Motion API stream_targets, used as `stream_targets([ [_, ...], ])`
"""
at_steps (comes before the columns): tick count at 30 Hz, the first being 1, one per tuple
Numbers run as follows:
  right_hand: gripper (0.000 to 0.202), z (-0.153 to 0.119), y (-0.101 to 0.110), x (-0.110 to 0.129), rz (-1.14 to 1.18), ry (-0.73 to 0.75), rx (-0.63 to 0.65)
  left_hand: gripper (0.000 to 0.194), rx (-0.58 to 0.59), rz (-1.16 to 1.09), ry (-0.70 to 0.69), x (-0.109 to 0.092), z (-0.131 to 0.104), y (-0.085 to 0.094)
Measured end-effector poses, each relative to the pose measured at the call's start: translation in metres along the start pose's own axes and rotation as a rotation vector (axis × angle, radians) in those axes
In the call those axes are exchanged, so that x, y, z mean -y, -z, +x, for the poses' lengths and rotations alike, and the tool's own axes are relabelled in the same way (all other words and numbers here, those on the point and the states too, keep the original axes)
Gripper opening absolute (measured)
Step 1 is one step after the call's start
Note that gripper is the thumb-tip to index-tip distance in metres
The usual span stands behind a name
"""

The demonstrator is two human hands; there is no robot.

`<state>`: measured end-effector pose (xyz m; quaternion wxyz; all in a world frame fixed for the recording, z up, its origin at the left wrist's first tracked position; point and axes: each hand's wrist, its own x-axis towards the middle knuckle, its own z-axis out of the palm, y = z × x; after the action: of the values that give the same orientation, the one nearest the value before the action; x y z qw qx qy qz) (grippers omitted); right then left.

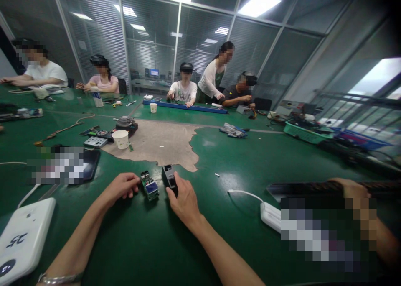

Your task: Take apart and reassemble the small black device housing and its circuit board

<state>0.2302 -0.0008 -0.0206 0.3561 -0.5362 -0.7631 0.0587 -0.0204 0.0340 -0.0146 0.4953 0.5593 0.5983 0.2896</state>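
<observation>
A small circuit board with a blue screen lies on the green table between my hands. My left hand rests at the board's left edge, its fingers curled near it; whether they pinch anything is hard to make out. In my right hand is a dark grey plastic housing, held between thumb and fingers just right of the board. The housing's far end shows dark openings.
Paper cup and electronic parts stand beyond my left hand. White power bank lies at left, a white cable at right. Another person's hand is at far right. Several people sit across the table.
</observation>
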Motion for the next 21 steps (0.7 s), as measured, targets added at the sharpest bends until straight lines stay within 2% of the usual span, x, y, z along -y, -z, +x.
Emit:
stream_targets([
  [4, 0.05, 0.007, 0.009, 0.008, 0.136, -0.023, -0.04, 0.036, 0.007, -0.003, -0.01, 0.0, -0.001, 0.001],
  [9, 0.05, 0.02, 0.021, 0.037, 0.235, 0.059, -0.025, 0.039, 0.002, -0.024, -0.034, 0.005, 0.0, 0.002],
  [14, 0.052, 0.022, 0.008, 0.059, 0.183, 0.092, 0.022, 0.042, -0.02, -0.048, -0.048, 0.007, 0.0, 0.002],
  [21, 0.053, 0.016, -0.011, 0.066, 0.058, 0.123, 0.083, 0.037, -0.033, -0.05, -0.053, 0.006, 0.0, 0.003],
])
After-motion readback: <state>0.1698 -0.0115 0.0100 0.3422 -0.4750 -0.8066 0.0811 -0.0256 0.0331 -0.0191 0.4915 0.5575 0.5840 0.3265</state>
